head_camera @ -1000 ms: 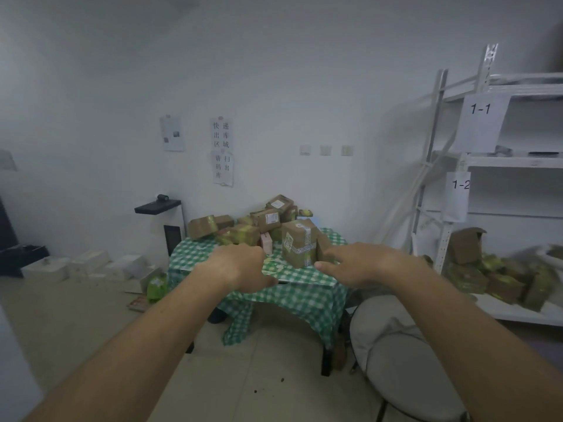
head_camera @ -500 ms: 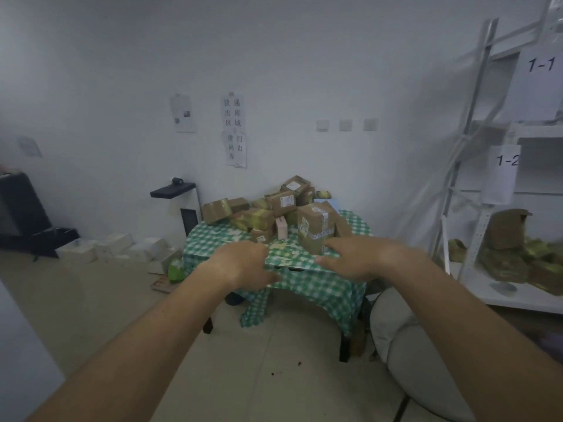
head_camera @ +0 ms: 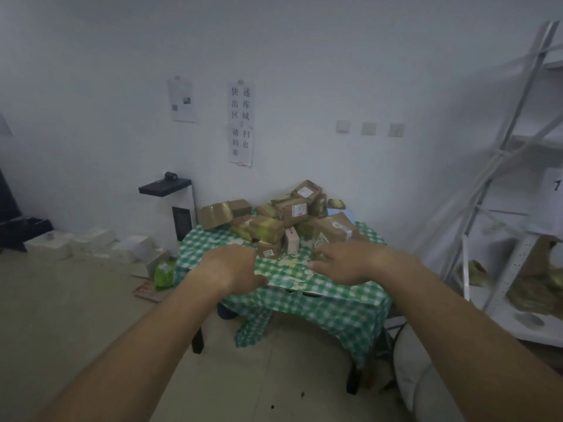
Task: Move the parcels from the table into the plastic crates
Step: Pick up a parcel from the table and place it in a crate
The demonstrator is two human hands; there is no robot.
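Several brown cardboard parcels (head_camera: pixel 292 208) lie heaped on a small table under a green checked cloth (head_camera: pixel 335 303) against the far wall. A taller taped box (head_camera: pixel 333 229) stands at the heap's right, with a small pink box (head_camera: pixel 292 242) beside it. A flat floral parcel (head_camera: pixel 289 269) lies at the table's front edge. Both my arms are stretched out toward the table. My left hand (head_camera: pixel 234 269) hangs with loosely curled fingers and holds nothing. My right hand (head_camera: pixel 347 263) is relaxed, palm down, and also holds nothing. No plastic crate is in view.
A white metal shelf (head_camera: pixel 499 178) stands at the right with more parcels (head_camera: pixel 542 278) on its low board. A grey round stool (head_camera: pixel 420 376) sits at the lower right. White boxes (head_camera: pixel 91 242) and a green packet (head_camera: pixel 164 271) lie on the floor at the left.
The view has come closer to the table and swung so the shelf slides off to the right. Both hands stay held out in front, holding nothing.
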